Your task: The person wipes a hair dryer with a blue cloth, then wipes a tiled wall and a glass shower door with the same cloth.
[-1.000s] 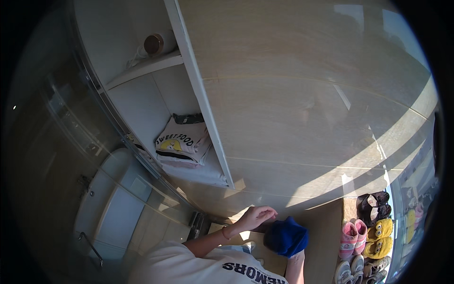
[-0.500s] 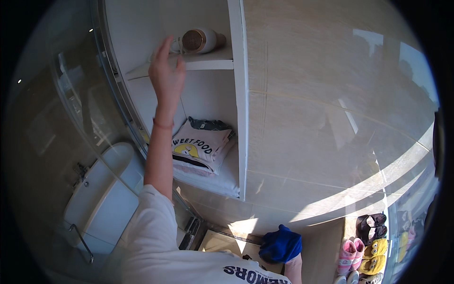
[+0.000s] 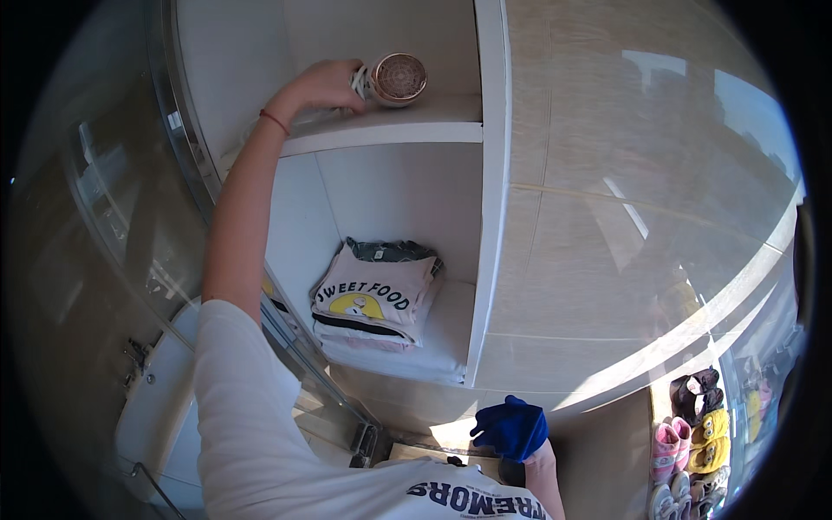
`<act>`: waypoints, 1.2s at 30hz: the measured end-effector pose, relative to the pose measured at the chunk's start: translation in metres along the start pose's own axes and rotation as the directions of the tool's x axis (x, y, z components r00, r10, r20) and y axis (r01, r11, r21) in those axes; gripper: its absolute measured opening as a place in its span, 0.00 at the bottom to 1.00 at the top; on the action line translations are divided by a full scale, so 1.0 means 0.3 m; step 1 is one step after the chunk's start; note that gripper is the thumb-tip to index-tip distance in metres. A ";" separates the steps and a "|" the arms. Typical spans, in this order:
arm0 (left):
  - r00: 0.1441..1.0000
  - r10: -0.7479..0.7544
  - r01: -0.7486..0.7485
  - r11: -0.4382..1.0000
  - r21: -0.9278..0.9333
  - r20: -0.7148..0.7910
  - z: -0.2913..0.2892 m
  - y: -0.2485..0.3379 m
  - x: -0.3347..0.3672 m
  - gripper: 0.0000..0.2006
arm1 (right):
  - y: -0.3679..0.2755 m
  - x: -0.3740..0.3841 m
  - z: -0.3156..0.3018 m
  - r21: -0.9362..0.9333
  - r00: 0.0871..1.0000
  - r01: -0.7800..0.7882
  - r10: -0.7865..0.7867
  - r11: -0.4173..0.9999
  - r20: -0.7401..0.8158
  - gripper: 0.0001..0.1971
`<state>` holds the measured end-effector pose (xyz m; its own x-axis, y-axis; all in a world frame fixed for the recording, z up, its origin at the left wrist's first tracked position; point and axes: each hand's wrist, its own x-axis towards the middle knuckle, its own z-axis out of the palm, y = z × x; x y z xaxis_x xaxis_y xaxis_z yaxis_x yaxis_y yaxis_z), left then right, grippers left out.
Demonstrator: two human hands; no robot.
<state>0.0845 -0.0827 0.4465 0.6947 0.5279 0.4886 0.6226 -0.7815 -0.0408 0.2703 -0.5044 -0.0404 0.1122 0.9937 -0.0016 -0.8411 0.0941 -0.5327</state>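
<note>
On the upper shelf, my left hand (image 3: pixel 331 85) is closed around the handle and wrapped pale cord of a hair dryer (image 3: pixel 399 78). Its round mesh end with a gold rim points toward me, still at shelf level. Low in front of my body, my right hand holds a crumpled dark blue cloth (image 3: pixel 513 430). The cloth hides the fingers; only the wrist and forearm show below it.
A folded stack of clothes (image 3: pixel 373 295) lies in the lower compartment of the white shelf unit (image 3: pixel 491 191). A glass panel and white bathtub (image 3: pixel 165 416) stand at left. Several pairs of shoes (image 3: pixel 689 438) line the lower right beside a tiled wall (image 3: pixel 598 260).
My left hand has reached in and taken hold of the hair dryer, whose mesh end has turned toward me. The view has shifted a little. The blue cloth stays in my right hand.
</note>
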 end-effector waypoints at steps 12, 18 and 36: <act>0.590 0.026 -0.473 0.821 -0.319 -0.807 0.141 0.209 -0.706 0.35 | -0.015 0.160 0.116 -0.850 0.844 0.380 -0.514 0.365 0.157 0.06; 0.923 -0.334 -0.145 0.163 -0.976 -0.193 0.542 0.293 -1.105 0.35 | -0.093 0.144 0.450 -0.932 0.807 0.345 -0.542 0.113 0.234 0.18; 0.782 0.166 0.570 -0.578 -0.583 0.600 1.140 0.627 -1.413 0.36 | -0.089 0.266 0.171 -0.884 0.820 0.345 -0.357 -0.316 0.447 0.08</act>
<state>0.0303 -0.3398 -0.0663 0.8632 0.4828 -0.1476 -0.1741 0.5591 0.8106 0.2746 -0.4243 0.0170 0.1552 0.8088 0.5672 0.7723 0.2587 -0.5803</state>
